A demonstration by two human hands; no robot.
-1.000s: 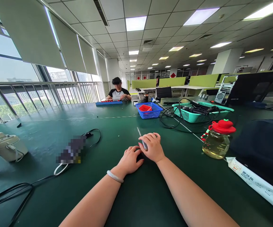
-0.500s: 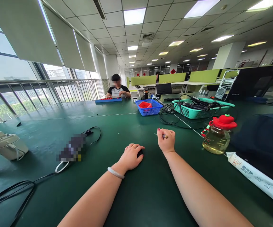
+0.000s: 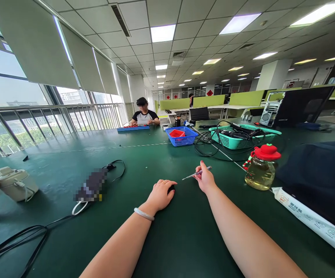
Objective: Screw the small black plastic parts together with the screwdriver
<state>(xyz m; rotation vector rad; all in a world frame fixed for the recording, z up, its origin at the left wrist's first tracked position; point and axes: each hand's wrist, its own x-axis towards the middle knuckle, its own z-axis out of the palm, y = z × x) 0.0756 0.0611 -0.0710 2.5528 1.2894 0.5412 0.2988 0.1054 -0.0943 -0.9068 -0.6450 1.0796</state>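
My left hand, a pale bangle on its wrist, rests low over the green table. Its fingers curve over a small dark rounded object, mostly hidden beneath the palm; I cannot make out its kind. To the right, my right hand grips a slim screwdriver between thumb and fingers. Its thin metal shaft points left toward my left hand, and the handle end sticks out past the thumb. The shaft's tip is apart from the left fingers.
A jar with a red lid and a long white box lie right. Ahead are a blue basket and a green basket with cables. A device with cords lies left. A person sits across the table.
The screwdriver has turned in my right hand, so its shaft now shows pointing left. My left hand stays over the dark object. The view has tilted slightly upward.
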